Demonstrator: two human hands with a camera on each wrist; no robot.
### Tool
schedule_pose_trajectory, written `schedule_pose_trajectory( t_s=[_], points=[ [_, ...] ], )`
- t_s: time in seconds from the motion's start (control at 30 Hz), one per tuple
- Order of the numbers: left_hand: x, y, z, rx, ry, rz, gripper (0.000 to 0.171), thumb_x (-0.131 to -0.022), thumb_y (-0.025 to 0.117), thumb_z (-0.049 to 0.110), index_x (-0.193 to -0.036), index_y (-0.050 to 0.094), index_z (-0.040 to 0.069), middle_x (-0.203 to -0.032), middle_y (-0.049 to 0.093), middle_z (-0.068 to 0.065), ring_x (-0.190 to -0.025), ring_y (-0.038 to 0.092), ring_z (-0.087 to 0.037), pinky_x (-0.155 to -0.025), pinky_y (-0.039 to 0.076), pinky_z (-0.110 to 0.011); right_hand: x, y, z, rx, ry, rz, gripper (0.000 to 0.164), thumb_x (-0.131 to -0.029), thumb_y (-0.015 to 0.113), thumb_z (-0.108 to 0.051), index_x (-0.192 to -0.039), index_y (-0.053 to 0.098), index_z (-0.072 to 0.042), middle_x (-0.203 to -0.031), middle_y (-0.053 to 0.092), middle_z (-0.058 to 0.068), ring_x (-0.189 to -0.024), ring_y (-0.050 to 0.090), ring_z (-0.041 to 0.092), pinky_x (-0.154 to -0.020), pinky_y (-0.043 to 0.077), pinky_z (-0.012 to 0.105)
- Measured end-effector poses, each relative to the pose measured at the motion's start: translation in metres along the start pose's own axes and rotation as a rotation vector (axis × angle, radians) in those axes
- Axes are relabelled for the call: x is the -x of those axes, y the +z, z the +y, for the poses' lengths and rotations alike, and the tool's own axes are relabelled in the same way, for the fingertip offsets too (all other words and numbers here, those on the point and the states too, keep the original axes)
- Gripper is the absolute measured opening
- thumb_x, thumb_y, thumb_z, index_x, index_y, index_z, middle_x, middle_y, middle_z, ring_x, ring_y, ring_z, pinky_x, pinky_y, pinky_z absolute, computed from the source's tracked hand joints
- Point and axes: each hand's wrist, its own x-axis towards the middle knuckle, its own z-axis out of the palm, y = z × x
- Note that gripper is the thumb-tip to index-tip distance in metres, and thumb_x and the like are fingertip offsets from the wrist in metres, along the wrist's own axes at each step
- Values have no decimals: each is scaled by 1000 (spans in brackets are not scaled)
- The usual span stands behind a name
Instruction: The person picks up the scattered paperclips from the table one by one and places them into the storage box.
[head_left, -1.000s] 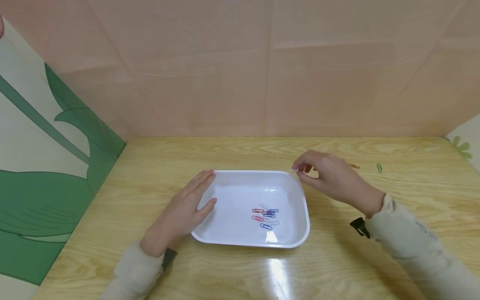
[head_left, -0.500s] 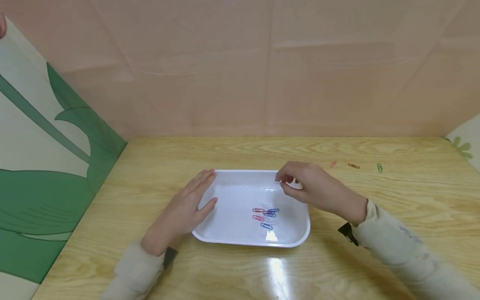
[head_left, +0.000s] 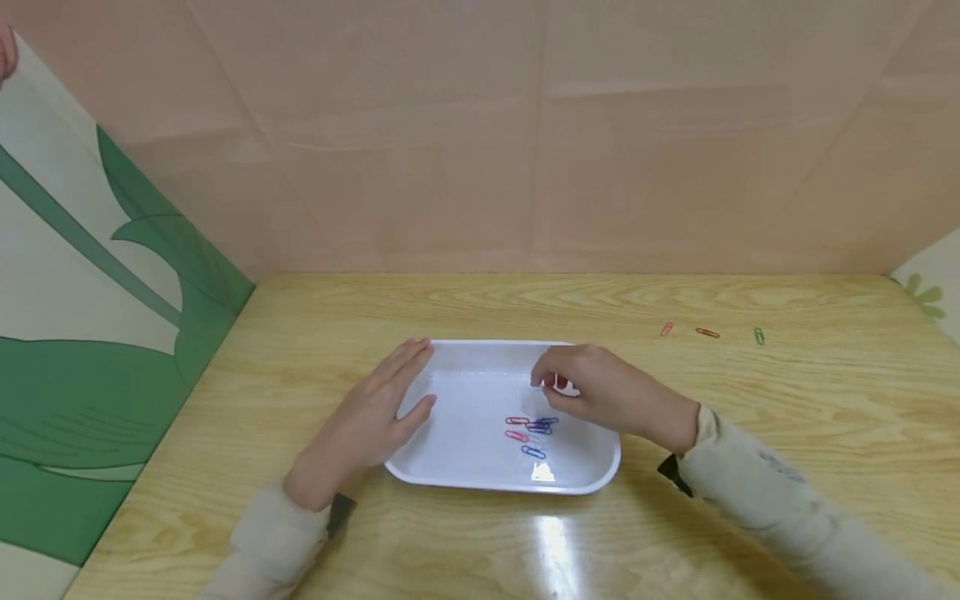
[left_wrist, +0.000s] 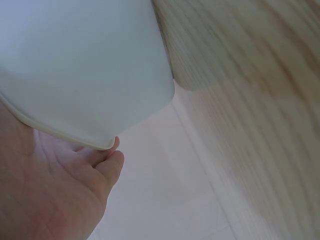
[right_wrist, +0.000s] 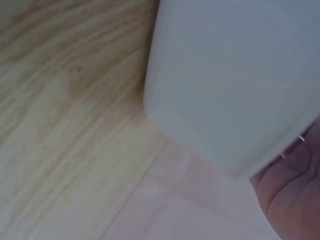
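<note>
A white tray (head_left: 465, 475) stands on the table, with several paper clips in red, pink, blue and white lying on its floor. My left hand (head_left: 367, 417) rests on the tray's left rim, fingers straight and thumb spread over the inside. In the left wrist view the left hand (left_wrist: 65, 175) touches the tray's rim (left_wrist: 75, 141). Above the back right part of the tray, my right hand (head_left: 600, 387) pinches a small pale thing, seemingly a white paper clip, mostly hidden by the fingertips. The right wrist view shows the right hand (right_wrist: 295, 185) beyond the tray's wall (right_wrist: 225, 90).
On the wooden table (head_left: 787, 450), right of the tray, lie a pink paper clip (head_left: 667, 329), a brown-red paper clip (head_left: 707, 332) and a green paper clip (head_left: 759, 336). A pinkish sheet (head_left: 540, 150) rises behind the table. A green-patterned panel (head_left: 150, 333) borders the left side.
My right hand has moved left and toward me, from beside the tray's back right corner to over its inside, uncovering the pink clip on the table. The left hand has stayed put.
</note>
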Motion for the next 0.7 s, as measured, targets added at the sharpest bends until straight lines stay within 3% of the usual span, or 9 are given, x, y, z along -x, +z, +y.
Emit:
schedule_pose_trajectory(
  t_s=[0.4,0.7],
  points=[
    [0,0,0,1,-11,-9,64,-99,58,31,-153,36,3,-160,35,-13,-149,31,-34,-121,30,-52,-4,17,4,29,-17,-24,7,-85,75,-6,-89,71,-9,-81,64,-6,-76,57,10,-67,51,20],
    [-1,-1,0,7,-21,-8,64,-99,59,30,-152,37,4,-160,36,-12,-149,31,-33,-121,31,-52,-5,24,5,113,-32,9,9,-82,72,-2,-84,70,-11,-78,64,-6,-73,54,6,-67,51,21]
  ],
)
